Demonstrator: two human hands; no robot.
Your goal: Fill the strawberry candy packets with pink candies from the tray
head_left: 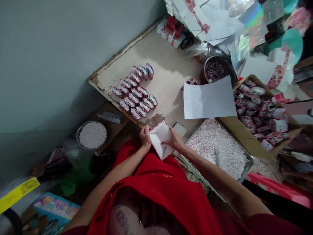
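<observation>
A small white paper box (164, 150), partly folded and with red edges, is held between both hands above my lap. My left hand (146, 137) grips its left side, with the fingers closed over the edge. On the opposite side, my right hand (175, 138) holds the wall, its thumb reaching into the box's open inside. Just beyond, several small red-and-white packs with shiny tops (134, 98) stand in rows on the pale table (168, 65). A white sheet of paper (207, 99) lies to the right, over the tray's far edge.
On the right is a metal tray (249, 163) of small pale pellets with a scoop-like tool (217, 157) in it. Behind it stand a cardboard box (251, 143) of small packs and a dark pot (205, 73). A bowl of pellets (93, 135) sits at left, near the wall (61, 58).
</observation>
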